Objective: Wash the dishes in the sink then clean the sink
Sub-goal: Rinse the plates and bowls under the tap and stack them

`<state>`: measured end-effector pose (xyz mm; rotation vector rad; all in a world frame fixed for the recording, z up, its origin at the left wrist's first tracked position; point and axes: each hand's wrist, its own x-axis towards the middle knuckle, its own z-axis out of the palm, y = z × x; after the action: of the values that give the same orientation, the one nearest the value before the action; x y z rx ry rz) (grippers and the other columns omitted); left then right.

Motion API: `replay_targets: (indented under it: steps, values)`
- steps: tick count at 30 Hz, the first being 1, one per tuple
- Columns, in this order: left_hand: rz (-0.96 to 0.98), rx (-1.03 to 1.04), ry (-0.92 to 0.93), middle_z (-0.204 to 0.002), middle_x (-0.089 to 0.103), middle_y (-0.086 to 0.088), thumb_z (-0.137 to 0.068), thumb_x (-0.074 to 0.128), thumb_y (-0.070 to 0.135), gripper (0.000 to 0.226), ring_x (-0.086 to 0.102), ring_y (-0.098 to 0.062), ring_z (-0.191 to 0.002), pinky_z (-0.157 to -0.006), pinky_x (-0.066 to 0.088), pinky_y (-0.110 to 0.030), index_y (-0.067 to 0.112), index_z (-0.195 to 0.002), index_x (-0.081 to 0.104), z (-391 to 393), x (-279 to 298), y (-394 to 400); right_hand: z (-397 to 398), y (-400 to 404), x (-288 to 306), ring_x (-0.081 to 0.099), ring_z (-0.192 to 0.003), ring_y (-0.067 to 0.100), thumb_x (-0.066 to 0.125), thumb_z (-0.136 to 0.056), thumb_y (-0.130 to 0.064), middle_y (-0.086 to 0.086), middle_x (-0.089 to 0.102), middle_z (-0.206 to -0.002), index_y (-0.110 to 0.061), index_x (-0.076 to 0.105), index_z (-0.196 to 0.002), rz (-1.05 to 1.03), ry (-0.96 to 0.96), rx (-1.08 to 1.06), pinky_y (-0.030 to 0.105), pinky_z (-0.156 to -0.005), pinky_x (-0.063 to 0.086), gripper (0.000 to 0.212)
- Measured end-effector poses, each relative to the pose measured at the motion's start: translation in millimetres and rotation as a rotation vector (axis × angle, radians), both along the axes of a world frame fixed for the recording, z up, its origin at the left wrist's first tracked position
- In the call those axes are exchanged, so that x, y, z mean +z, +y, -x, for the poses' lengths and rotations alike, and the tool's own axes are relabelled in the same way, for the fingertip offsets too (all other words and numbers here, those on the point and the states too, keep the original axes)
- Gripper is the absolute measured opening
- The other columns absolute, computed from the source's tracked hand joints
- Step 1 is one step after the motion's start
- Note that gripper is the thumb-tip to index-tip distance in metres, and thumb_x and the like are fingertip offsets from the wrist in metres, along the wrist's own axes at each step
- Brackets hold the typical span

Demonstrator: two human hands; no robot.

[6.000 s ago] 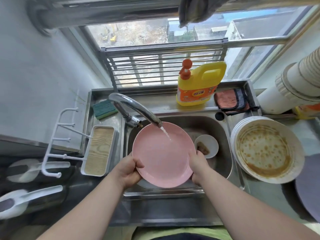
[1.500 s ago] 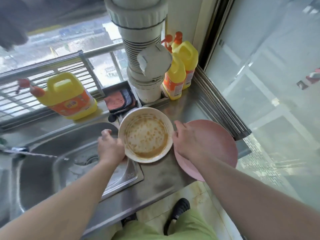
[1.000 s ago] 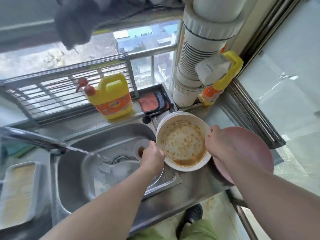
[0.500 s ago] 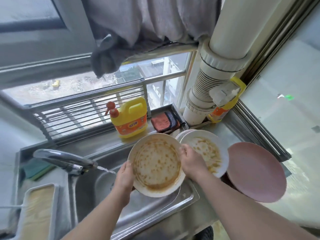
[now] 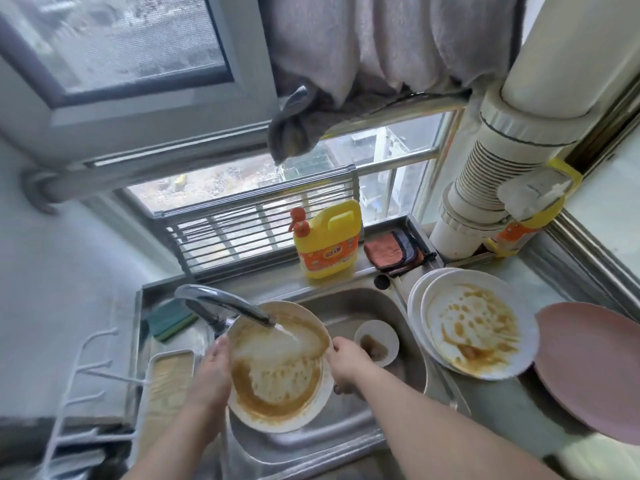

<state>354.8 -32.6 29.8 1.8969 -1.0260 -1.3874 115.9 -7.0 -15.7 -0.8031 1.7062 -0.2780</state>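
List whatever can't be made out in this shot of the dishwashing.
Head view only:
- Sink drain: covered by the held dirty plate.
- Stack of plates on the counter: only the top one's face shows; count unclear.
- Pink plate: cut by the right edge.
- Detergent bottle label: too small to read.
- Right hand fingers: tucked behind the plate's rim.
- Left hand: blurred.

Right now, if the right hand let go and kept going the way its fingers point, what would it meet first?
The right hand points up-left over the dirty plate it grips, so it would probably meet the water stream under the faucet; depth is unclear.
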Motion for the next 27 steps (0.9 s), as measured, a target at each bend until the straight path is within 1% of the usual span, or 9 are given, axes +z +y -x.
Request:
replay_targets:
  steps: [3, 7, 9, 10, 14, 18, 22, 25, 27]
  values:
    - [-0.012, 0.128, 0.017, -0.136, 0.057, 0.003, -0.114, 0.037, 0.041, 0.04, 0.051, -0.018, -0.121, -0.105, 0.039, -0.034, 0.028, -0.148, 0.052, 0.7, 9.0, 9.9, -10.1, -6.6, -2.2, 0.063, -0.076, 0.025, 0.034, -0.108, -0.032, 0.008, 0.067, -0.107, -0.03, 0.058, -0.125, 0.066, -0.023, -0.042, 0.038, -0.065, 0.057, 0.029]
    - [-0.116, 0.25, 0.084, -0.126, 0.069, -0.02, -0.116, 0.036, 0.034, 0.033, 0.062, -0.023, -0.084, -0.094, 0.055, -0.052, 0.02, -0.131, 0.061, 1.3, -4.6, 18.4, -3.9, -14.9, 9.1, 0.064, -0.101, 0.024, 0.038, -0.106, -0.041, -0.003, 0.07, -0.117, -0.04, 0.062, -0.122, 0.204, 0.026, -0.051, 0.042, -0.091, 0.055, 0.029]
    - [-0.182, 0.317, 0.219, -0.117, 0.073, -0.016, -0.116, 0.037, 0.029, 0.025, 0.069, -0.026, -0.086, -0.071, 0.06, -0.04, 0.024, -0.127, 0.059, 7.3, -13.3, 21.3, 6.7, -18.3, 18.2, 0.063, -0.106, 0.023, 0.039, -0.107, -0.046, -0.007, 0.069, -0.119, -0.043, 0.061, -0.124, 0.246, 0.082, -0.02, 0.041, -0.093, 0.052, 0.028]
    - [-0.212, 0.342, 0.302, -0.118, 0.074, -0.016, -0.115, 0.04, 0.026, 0.024, 0.072, -0.03, -0.093, -0.068, 0.06, -0.038, 0.023, -0.13, 0.059, 11.9, -20.6, 22.3, 12.9, -20.0, 22.1, 0.063, -0.107, 0.023, 0.039, -0.107, -0.048, -0.009, 0.069, -0.119, -0.044, 0.06, -0.124, 0.265, 0.105, 0.002, 0.043, -0.095, 0.052, 0.028]
    - [-0.365, 0.372, 0.459, -0.123, 0.076, -0.012, -0.111, 0.049, 0.032, 0.024, 0.071, -0.036, -0.112, -0.085, 0.061, -0.047, 0.028, -0.131, 0.062, 40.6, -35.8, 29.3, 41.9, -23.2, 37.4, 0.062, -0.111, 0.025, 0.039, -0.108, -0.046, -0.007, 0.071, -0.118, -0.042, 0.062, -0.124, 0.349, 0.237, 0.136, 0.045, -0.096, 0.052, 0.029]
    - [-0.535, 0.415, 0.534, -0.127, 0.072, -0.016, -0.111, 0.043, 0.052, 0.048, 0.07, -0.04, -0.113, -0.073, 0.064, -0.047, 0.023, -0.146, 0.055, 70.1, -47.1, 34.4, 69.1, -24.1, 49.8, 0.058, -0.124, 0.026, 0.042, -0.108, -0.042, 0.0, 0.067, -0.132, -0.032, 0.063, -0.135, 0.373, 0.338, 0.178, 0.04, -0.102, 0.047, 0.036]
    - [-0.614, 0.418, 0.597, -0.114, 0.075, -0.018, -0.111, 0.03, 0.057, 0.06, 0.071, -0.037, -0.104, -0.066, 0.06, -0.042, 0.012, -0.122, 0.068, 97.9, -45.7, 42.0, 90.8, -21.1, 46.4, 0.061, -0.113, 0.03, 0.039, -0.108, -0.037, 0.005, 0.071, -0.116, -0.023, 0.07, -0.111, 0.278, 0.424, 0.212, 0.037, -0.087, 0.046, 0.034]
    - [-0.633, 0.434, 0.646, -0.093, 0.08, -0.011, -0.111, 0.033, 0.055, 0.063, 0.078, -0.027, -0.075, -0.049, 0.059, -0.029, 0.007, -0.114, 0.074, 102.4, -44.0, 44.9, 103.3, -18.7, 32.1, 0.061, -0.103, 0.032, 0.041, -0.103, -0.029, 0.009, 0.069, -0.107, -0.018, 0.069, -0.096, 0.145, 0.428, 0.177, 0.035, -0.081, 0.047, 0.031]
    - [-0.618, 0.44, 0.611, -0.075, 0.074, -0.002, -0.11, 0.046, 0.047, 0.046, 0.068, -0.017, -0.053, -0.041, 0.049, -0.02, 0.011, -0.108, 0.074, 97.2, -43.7, 45.2, 106.6, -15.9, 17.8, 0.064, -0.103, 0.034, 0.043, -0.098, -0.019, 0.011, 0.07, -0.107, -0.013, 0.071, -0.1, 0.022, 0.411, 0.214, 0.033, -0.079, 0.049, 0.028]
